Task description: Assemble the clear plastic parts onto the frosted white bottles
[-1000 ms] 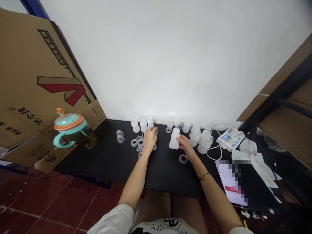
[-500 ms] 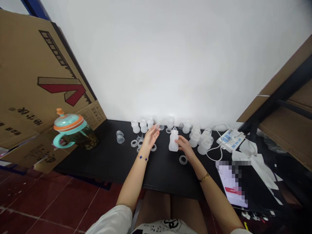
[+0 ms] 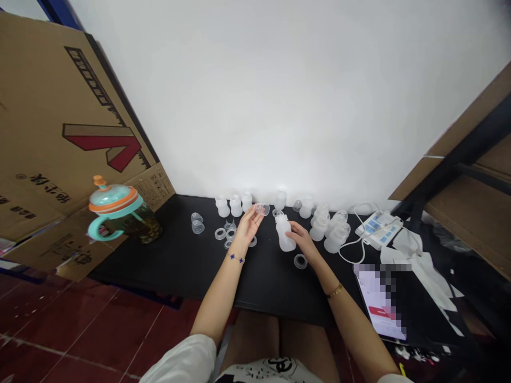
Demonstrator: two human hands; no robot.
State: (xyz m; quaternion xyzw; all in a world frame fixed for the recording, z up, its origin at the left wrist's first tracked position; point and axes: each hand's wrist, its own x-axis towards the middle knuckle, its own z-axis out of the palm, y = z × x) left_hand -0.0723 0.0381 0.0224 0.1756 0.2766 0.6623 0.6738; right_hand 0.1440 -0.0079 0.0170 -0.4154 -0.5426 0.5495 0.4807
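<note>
The hands are apart. The right hand [image 3: 303, 238] grips a frosted plastic baby bottle [image 3: 285, 233], tilted on the black surface [image 3: 263, 279], with a clear ring [image 3: 300, 261] just nearer. The left hand [image 3: 248, 224] holds a clear dome cap [image 3: 260, 209] at its fingertips, above loose rings [image 3: 225, 236]. Farther off, frosted bottles [image 3: 235, 206] stand in a row.

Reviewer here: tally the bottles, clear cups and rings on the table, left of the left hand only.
Bottles: 3
Clear cups: 2
Rings: 3
Total: 8
</note>
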